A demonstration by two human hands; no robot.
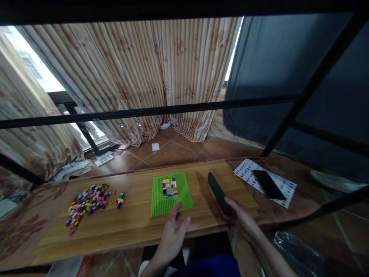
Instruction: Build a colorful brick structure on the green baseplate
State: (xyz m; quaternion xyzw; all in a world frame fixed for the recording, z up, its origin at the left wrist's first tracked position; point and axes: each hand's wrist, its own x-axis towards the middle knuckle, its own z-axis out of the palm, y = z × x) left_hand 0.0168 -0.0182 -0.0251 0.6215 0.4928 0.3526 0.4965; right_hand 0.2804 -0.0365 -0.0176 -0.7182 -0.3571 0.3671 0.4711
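Observation:
A green baseplate lies in the middle of the wooden table, with a small block of coloured bricks built on it. My left hand hovers at the plate's near edge, fingers loosely apart and holding nothing. My right hand grips the near end of a black phone, tilted up off the table to the right of the plate. A pile of loose coloured bricks lies at the left, with a small joined cluster of bricks beside it.
A printed sheet with a second dark phone on it lies at the right end. Black frame bars cross the view above the table. Curtains, a dark cloth and scattered papers on the tiled floor lie beyond.

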